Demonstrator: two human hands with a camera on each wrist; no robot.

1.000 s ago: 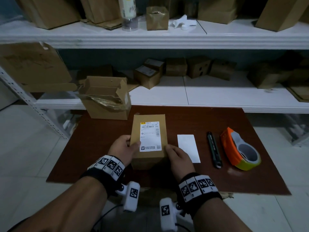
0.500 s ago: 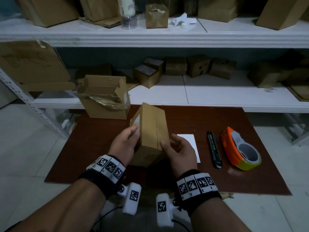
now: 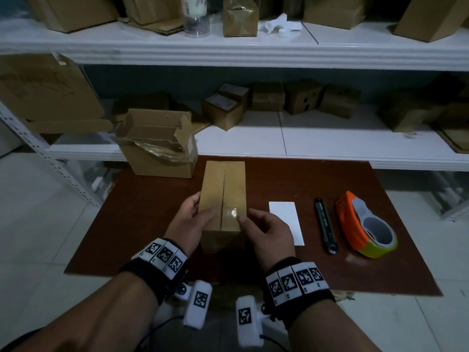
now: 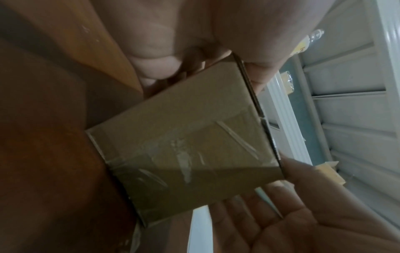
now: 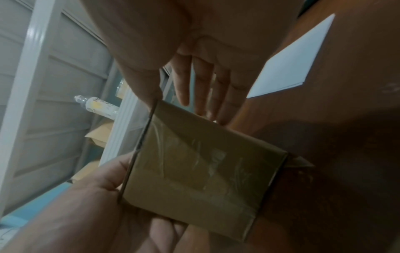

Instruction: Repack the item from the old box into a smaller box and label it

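A small brown cardboard box [image 3: 222, 194] stands on the brown table top [image 3: 142, 214], its taped seam facing up; no label shows on it. My left hand [image 3: 195, 212] grips its near left side, thumb on top. At the near right, my right hand [image 3: 253, 222] holds it with the thumb on the tape and the fingers straight along the side. The wrist views show the box's taped near end [image 4: 184, 154] [image 5: 194, 167] between both hands. The old box [image 3: 157, 148] stands open at the table's back left. A white sheet [image 3: 285, 222] lies just right of my right hand.
A dark utility knife or pen [image 3: 326, 224] and an orange tape dispenser [image 3: 365, 224] lie right of the white sheet. White shelves [image 3: 330, 146] behind the table carry several cardboard boxes, and a bottle [image 3: 195, 13] stands on the upper shelf.
The small box has been turned over: its labelled face was up, then it tilted on edge, and now the taped seam is up. Both hands stayed on it.
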